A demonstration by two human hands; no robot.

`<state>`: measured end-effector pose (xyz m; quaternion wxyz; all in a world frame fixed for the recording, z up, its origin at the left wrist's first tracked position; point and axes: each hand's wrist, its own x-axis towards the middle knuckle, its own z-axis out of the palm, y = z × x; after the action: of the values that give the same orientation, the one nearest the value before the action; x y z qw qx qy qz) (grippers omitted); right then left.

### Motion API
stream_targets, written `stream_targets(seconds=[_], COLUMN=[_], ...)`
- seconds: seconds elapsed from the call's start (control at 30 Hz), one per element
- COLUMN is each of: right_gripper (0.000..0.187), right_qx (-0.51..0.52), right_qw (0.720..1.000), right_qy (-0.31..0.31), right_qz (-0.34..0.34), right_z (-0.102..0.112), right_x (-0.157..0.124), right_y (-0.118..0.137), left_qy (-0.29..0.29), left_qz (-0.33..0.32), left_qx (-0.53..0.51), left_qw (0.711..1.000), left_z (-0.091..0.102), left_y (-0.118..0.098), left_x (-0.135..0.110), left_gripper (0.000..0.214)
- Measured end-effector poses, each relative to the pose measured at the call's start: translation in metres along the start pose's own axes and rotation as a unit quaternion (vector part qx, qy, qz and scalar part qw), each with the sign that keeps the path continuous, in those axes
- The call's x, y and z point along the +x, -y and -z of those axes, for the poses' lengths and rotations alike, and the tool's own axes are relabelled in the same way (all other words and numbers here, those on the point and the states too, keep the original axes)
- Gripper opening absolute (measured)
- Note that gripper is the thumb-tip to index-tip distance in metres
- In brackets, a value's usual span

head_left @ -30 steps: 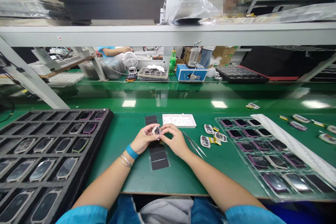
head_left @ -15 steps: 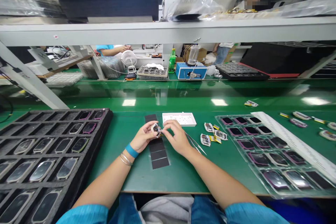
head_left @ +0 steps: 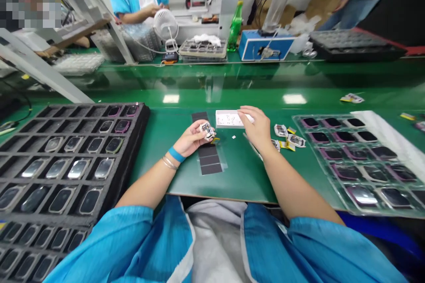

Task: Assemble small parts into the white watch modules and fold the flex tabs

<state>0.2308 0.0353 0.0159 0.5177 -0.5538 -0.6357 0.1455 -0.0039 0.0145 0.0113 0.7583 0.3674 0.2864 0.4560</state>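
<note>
My left hand (head_left: 191,139) pinches a small white opened watch case (head_left: 206,131), its inner parts facing up and a yellow tab hanging by its lower edge. At the right end of a shallow white tray (head_left: 229,124) is my right hand (head_left: 259,127), thumb and fingers bent together over the rim; what they grip, if anything, is hidden. Tiny dark pieces lie inside the tray. Tweezers (head_left: 253,146) rest partly under my right wrist. A little white square (head_left: 233,137) lies between the hands. Below the watch case runs a strip of black rectangles (head_left: 210,160).
Several opened watch cases (head_left: 296,140) with yellow tabs lie to the right. A clear tray (head_left: 335,190) of watch faces stands beyond them. On the left is a black foam tray (head_left: 137,117) holding watches. A fan (head_left: 166,24) and blue machine (head_left: 265,46) stand behind.
My right hand has left the watch case and moved right to the white tray's end. My left hand still holds the case. The view has tilted downward.
</note>
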Motion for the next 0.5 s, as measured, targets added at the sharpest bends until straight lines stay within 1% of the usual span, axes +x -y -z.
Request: stream_targets(seconds=[0.1,0.13,0.2,0.3,0.5], right_gripper=[0.019,0.018,0.014,0.01,0.006], right_qx=[0.099,0.119,0.134,0.13,0.135], right_qw=[0.993,0.989,0.986,0.986,0.986], right_qy=[0.064,0.083,0.102,0.101,0.092], right_qz=[-0.019,-0.021,-0.014,0.0,0.019], right_z=[-0.013,-0.017,-0.021,-0.024,-0.023], right_x=[-0.019,-0.026,-0.037,-0.045,-0.045], right_y=[0.023,0.03,0.043,0.05,0.049], left_qy=[0.009,0.011,0.014,0.021,0.02], left_qz=[0.013,0.015,0.013,0.008,-0.002], left_qx=[-0.005,-0.007,-0.009,-0.003,0.017], left_qw=[1.0,1.0,1.0,1.0,1.0], left_z=[0.0,0.0,0.0,0.0,-0.001], left_y=[-0.001,-0.001,0.0,0.001,0.002], left_x=[0.0,0.0,0.0,0.0,-0.001], left_gripper=[0.065,0.064,0.062,0.062,0.061])
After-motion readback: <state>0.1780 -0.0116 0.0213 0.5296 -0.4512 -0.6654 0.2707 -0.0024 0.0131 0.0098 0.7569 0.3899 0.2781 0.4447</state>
